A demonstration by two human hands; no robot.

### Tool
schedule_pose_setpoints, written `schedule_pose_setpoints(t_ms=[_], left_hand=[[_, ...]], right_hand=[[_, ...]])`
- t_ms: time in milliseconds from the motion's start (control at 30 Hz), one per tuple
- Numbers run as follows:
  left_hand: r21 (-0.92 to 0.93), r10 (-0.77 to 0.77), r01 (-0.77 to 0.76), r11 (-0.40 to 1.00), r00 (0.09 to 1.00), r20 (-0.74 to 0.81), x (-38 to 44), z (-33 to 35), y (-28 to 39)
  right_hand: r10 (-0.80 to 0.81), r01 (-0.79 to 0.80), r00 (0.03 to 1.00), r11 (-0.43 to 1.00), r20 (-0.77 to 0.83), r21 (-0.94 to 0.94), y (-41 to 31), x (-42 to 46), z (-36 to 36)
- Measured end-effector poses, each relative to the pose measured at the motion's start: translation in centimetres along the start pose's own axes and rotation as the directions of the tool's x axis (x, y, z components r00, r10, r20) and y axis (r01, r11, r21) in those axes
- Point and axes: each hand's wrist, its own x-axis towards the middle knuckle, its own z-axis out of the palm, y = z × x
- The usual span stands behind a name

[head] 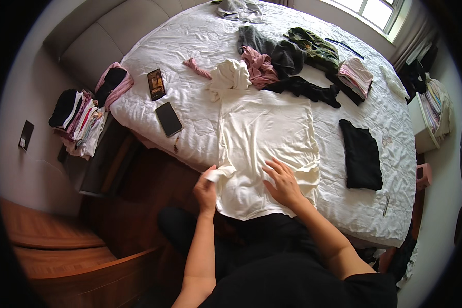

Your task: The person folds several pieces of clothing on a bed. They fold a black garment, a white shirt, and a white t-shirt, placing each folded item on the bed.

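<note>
A cream-white knit shirt (265, 131) lies spread on the bed in front of me, its near edge reaching over the mattress side by my lap. At the shirt's left edge, my left hand (206, 190) pinches a bunched part that looks like a sleeve. My right hand (283, 183) rests on the shirt's lower middle with fingers spread, gripping nothing. Beyond the shirt's far end is a crumpled white garment (231, 75). A folded black garment (360, 156) lies to the right on the white quilt (331, 215).
Pink (258, 67), dark grey (288, 57) and camouflage garments (313, 46) are heaped farther back. A phone (156, 84) and a dark tablet (169, 119) lie at left. Folded clothes (79, 119) are stacked on the nightstand. A wooden drawer (96, 265) stands at lower left.
</note>
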Motion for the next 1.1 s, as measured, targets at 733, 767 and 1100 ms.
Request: schedule_pose_setpoints(t_ms=[733, 767, 1100], left_hand=[[-0.938, -0.581, 0.193, 0.287, 0.814, -0.010, -3.5, -3.4, -0.8], [-0.931, -0.575, 0.204, 0.303, 0.818, -0.008, -3.4, -3.9, -0.9], [-0.925, -0.512, 0.228, 0.305, 0.858, 0.042, -4.2, -4.3, -1.8]], right_hand=[[-0.045, 0.048, 0.998, 0.996, 0.038, -0.069, -6.5, 11.7, 9.7], [-0.121, 0.123, 0.991, 0.992, 0.059, -0.028, -7.1, 13.1, 9.2], [-0.323, 0.408, 0.883, 0.887, 0.342, -0.217, -4.0, 25.9, 8.5]])
